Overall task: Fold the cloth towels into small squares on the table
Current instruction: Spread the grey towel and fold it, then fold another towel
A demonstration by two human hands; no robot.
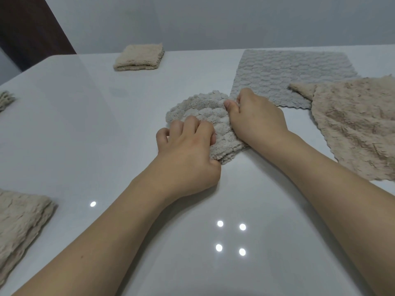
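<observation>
A pale grey-beige fluffy towel (204,107), folded small, lies at the middle of the white table (106,116). My left hand (188,154) grips its near left edge with curled fingers. My right hand (254,118) grips its right side, thumb on top of the cloth. A flat grey towel (288,75) lies spread out behind my right hand. A beige towel (359,127) lies unfolded at the right, one corner turned over.
A folded beige towel (140,57) sits at the far side of the table. Another folded beige towel (19,229) lies at the near left edge, and a bit of cloth (5,100) shows at the far left edge. A dark door frame stands behind at upper left.
</observation>
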